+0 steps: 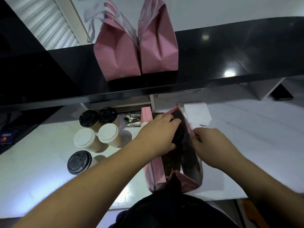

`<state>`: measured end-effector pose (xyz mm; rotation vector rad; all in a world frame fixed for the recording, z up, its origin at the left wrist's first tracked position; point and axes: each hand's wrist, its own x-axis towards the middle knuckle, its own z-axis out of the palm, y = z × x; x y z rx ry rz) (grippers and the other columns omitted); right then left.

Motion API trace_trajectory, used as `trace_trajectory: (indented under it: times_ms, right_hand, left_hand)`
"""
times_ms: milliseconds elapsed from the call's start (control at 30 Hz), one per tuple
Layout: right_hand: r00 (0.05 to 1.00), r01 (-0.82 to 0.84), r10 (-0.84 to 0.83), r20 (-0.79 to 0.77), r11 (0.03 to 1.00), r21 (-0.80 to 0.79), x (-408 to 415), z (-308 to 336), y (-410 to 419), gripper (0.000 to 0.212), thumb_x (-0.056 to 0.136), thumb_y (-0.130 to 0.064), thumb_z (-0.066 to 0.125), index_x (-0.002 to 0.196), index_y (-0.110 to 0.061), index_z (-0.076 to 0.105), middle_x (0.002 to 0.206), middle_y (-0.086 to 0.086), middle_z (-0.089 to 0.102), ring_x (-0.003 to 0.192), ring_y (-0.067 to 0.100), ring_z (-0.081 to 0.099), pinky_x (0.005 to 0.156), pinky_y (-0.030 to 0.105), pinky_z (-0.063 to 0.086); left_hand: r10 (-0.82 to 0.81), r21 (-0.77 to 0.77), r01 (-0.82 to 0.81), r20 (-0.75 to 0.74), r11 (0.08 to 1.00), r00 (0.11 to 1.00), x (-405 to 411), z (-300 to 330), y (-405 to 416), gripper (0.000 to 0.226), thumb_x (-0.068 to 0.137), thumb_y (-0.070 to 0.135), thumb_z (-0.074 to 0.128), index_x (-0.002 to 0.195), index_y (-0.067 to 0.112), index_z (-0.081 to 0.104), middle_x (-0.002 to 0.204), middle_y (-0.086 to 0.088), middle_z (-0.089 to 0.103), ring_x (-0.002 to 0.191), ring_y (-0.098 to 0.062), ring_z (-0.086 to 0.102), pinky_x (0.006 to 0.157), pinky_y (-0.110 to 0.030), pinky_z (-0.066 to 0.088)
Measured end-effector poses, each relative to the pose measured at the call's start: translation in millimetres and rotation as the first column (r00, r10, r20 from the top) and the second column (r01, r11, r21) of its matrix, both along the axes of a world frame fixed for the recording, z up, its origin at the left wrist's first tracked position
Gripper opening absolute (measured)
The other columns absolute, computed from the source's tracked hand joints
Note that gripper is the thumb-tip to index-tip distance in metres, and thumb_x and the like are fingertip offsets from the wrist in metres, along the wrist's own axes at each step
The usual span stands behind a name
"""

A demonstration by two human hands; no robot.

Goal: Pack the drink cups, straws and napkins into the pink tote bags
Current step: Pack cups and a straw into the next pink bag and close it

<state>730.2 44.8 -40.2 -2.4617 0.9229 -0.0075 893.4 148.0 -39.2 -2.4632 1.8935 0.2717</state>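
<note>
Your left hand (158, 134) lowers what looks like a black-lidded cup (180, 134), fingers curled round it, into the open pink bag (155, 168) while your right hand (212, 145) pinches its rim.

We can read no text anywhere: the small print on the dark card (5, 139) at the left edge and the embossed marks on the black cup lid (79, 162) stay too blurred.
</note>
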Motion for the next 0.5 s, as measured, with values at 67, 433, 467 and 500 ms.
trace_trajectory:
  times_ms: [67,433,467,500]
  right_hand:
    - [1.0,-0.001,0.001,-0.009,1.0,-0.008,-0.1,1.0,-2.1,0.041,0.105,-0.034,0.041,0.065,-0.024,0.047,0.063,-0.003,0.055,0.059,0.016,0.054,0.049,0.032,0.033]
    - [1.0,-0.009,0.009,0.0,1.0,-0.019,-2.7,-0.4,-4.9,0.038,0.102,-0.03,0.043,0.066,-0.017,0.047,0.061,0.001,0.055,0.058,0.021,0.053,0.049,0.034,0.033]
    - [1.0,-0.01,0.01,-0.001,1.0,-0.022,-2.8,-0.4,-5.0,0.038,0.102,-0.03,0.043,0.066,-0.018,0.047,0.061,0.0,0.055,0.058,0.02,0.053,0.048,0.034,0.032]
    - [1.0,-0.01,0.01,-0.003,1.0,-0.024,-3.0,-0.7,-5.0,0.038,0.102,-0.031,0.043,0.066,-0.019,0.047,0.061,-0.001,0.055,0.058,0.019,0.053,0.048,0.034,0.032]
  left_hand:
    - [-0.002,0.038,0.002,-0.002,0.999,1.0,-1.8,-11.3,-5.4,0.076,0.083,0.036,0.083,0.148,0.022,0.045,0.142,-0.004,0.051,0.132,-0.028,0.048,0.102,-0.049,0.054]
    - [0.068,0.219,-0.054,-0.055,0.974,0.996,1.2,-51.0,-24.9,0.071,0.091,0.032,0.077,0.151,0.017,0.043,0.141,-0.015,0.05,0.122,-0.036,0.053,0.102,-0.049,0.052]
    - [0.082,0.241,-0.065,-0.06,0.968,0.995,1.2,-51.9,-25.7,0.071,0.092,0.032,0.076,0.152,0.016,0.041,0.143,-0.015,0.049,0.123,-0.037,0.053,0.102,-0.05,0.051]
    - [0.098,0.258,-0.08,-0.058,0.963,0.994,0.8,-52.4,-26.6,0.072,0.092,0.032,0.075,0.152,0.016,0.04,0.144,-0.016,0.048,0.123,-0.037,0.053,0.102,-0.05,0.051]
